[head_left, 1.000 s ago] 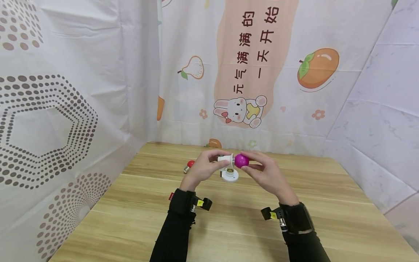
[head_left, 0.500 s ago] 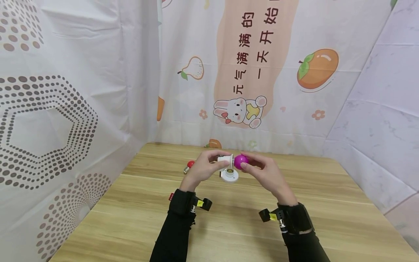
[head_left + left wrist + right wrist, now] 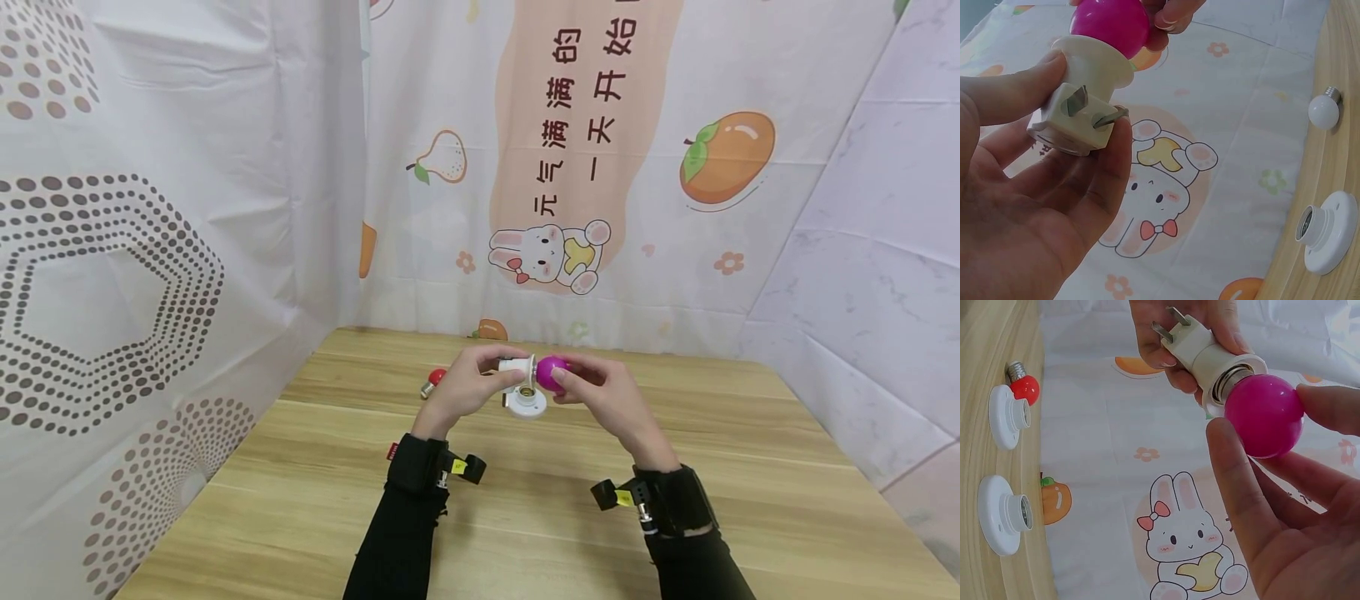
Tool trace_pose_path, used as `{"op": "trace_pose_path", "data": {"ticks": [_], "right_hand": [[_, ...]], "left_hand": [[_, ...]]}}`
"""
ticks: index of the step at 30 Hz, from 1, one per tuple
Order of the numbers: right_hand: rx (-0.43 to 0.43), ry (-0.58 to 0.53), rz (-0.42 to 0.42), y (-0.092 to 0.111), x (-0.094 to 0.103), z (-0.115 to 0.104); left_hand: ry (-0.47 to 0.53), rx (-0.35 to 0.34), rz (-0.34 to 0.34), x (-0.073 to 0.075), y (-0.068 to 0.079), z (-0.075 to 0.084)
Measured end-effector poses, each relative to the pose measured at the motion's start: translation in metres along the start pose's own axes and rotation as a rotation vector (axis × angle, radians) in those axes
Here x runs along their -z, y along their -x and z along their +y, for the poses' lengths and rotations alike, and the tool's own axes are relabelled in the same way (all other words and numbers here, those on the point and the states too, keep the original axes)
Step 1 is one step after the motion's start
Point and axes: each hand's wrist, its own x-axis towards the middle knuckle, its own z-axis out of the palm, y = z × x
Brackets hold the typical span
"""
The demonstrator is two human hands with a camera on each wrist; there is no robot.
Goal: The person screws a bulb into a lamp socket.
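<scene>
My left hand grips a white plug-in lamp socket above the table, its two flat prongs showing in both wrist views. The socket's mouth faces my right hand. There, thumb and fingers pinch a round magenta light bulb. The bulb's metal screw base sits partly inside the socket's mouth, with some thread showing in the right wrist view. Below the hands in the head view, a round white lamp holder stands on the table. The right wrist view shows a second white lamp holder.
A red bulb lies on the wooden table just beyond my left wrist. In the left wrist view a white bulb lies farther along from the lamp holder. A printed curtain hangs behind the table's far edge.
My right thumb has moved up across the near side of the magenta bulb, and the right hand has shifted slightly left. The left hand and socket stay nearly still.
</scene>
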Motion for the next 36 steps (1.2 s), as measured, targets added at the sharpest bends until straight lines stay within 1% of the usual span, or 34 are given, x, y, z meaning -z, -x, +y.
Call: {"op": "trace_pose_path", "data": {"ticks": [5,11,15,18,21,24,36], "right_hand": [[0.011,-0.004,-0.001,-0.0007,-0.0003,0.0005],[0.042,0.025,0.003,-0.0013,-0.0010,0.0011],[0.119,0.098,-0.005,-0.0012,-0.0014,0.0010],[0.201,0.145,-0.014,-0.0006,-0.0018,0.0013],[0.278,0.144,-0.024,-0.0005,-0.0026,0.0028],[0.332,0.142,-0.021,-0.0014,-0.0034,0.0042],[0.429,0.183,-0.001,-0.0003,-0.0031,0.0048]], "left_hand": [[-0.004,-0.008,0.001,-0.0005,-0.0003,0.0000],[0.001,0.018,0.007,-0.0006,0.0003,-0.0008],[-0.001,0.019,0.012,-0.0005,0.0002,-0.0013],[0.003,0.012,0.010,-0.0005,-0.0001,-0.0023],[0.005,0.014,0.009,-0.0006,-0.0005,-0.0026],[0.004,0.020,0.011,-0.0005,-0.0005,-0.0021],[-0.007,0.017,0.013,0.0005,-0.0001,-0.0010]]}}
